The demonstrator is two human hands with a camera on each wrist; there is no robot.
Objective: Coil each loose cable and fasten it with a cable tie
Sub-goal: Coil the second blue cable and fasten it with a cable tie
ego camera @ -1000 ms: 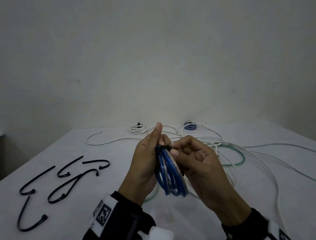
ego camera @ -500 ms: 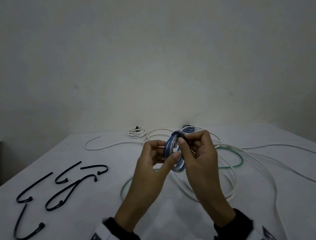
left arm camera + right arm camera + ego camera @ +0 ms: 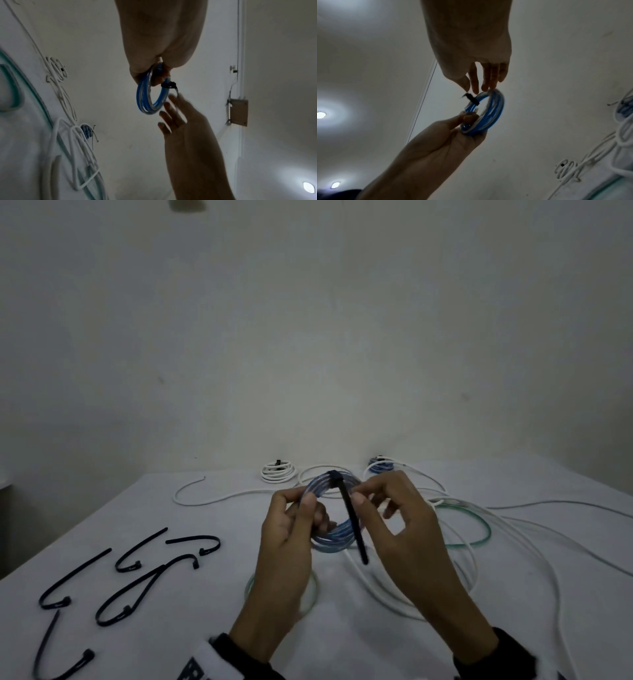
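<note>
my left hand (image 3: 291,529) grips the blue coil (image 3: 334,537) above the table; my right hand (image 3: 387,508) pinches its black tie (image 3: 352,529), now looped round; white and green cables (image 3: 462,529) remain loose

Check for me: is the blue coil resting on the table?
No, the left hand holds the blue coil up above the table.
</note>
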